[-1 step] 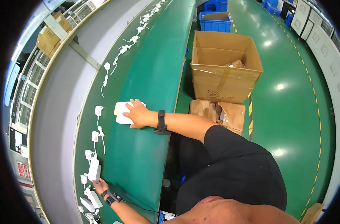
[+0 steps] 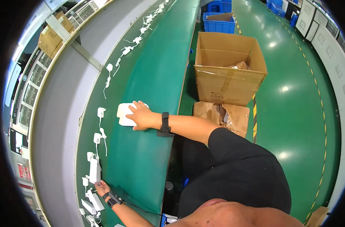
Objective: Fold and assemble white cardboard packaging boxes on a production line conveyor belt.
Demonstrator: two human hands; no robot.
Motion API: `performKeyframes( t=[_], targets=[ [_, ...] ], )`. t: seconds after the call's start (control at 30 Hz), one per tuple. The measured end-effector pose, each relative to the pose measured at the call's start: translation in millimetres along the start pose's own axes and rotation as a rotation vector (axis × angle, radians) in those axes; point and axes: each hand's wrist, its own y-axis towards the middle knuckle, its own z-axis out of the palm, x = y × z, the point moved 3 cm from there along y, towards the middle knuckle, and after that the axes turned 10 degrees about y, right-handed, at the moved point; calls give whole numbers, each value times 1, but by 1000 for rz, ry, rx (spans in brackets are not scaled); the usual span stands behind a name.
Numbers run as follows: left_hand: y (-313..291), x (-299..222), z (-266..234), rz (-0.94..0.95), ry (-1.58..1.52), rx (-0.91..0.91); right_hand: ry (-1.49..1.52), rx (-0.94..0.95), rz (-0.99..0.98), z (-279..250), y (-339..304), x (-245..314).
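Observation:
My left hand (image 2: 102,188) is at the lower left of the green belt table. Its fingers are closed on the near end of a slim white box (image 2: 94,170), which stands among white plug adapters with cords. One white adapter (image 2: 90,156) sits just beyond the box's far end. Further up the belt, my right hand (image 2: 143,116) lies over a white flat thing (image 2: 125,114) with a cream left part. Its thumb and fingers are spread across that thing and grip it; the palm hides part, and its kind is unclear.
More white adapters (image 2: 101,112) line the belt's left side into the distance. Slim white boxes (image 2: 95,201) lie nearest me. To the right stand an open cardboard carton (image 2: 229,85), brown paper packing (image 2: 236,118) and a blue crate (image 2: 219,25). A grey panel (image 2: 62,125) borders the left.
The slim white box in my left hand has turned slightly, its far end shifting to the left. My right hand stays in place on the white flat thing.

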Motion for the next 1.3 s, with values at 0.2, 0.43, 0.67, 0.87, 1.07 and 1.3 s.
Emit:
performKeyframes(
  t=[0.2,0.43,0.67,0.87,1.07,1.3],
  targets=[
    [-113,39,52,118,343,49,29,-27,38,-13,-15,-30],
    [-320,73,126,173,298,722,-21,-431,-321,-27,-48,70],
    [-376,93,128,346,119,819,588,-290,-479,18,-144,150],
    [-367,113,71,-40,108,1100,885,163,-38,-26,-139,124],
    [-383,99,81,87,286,1040,677,575,-71,-23,-122,120],
    [-377,101,89,422,197,779,1132,178,-130,-7,-133,129]
  ],
)
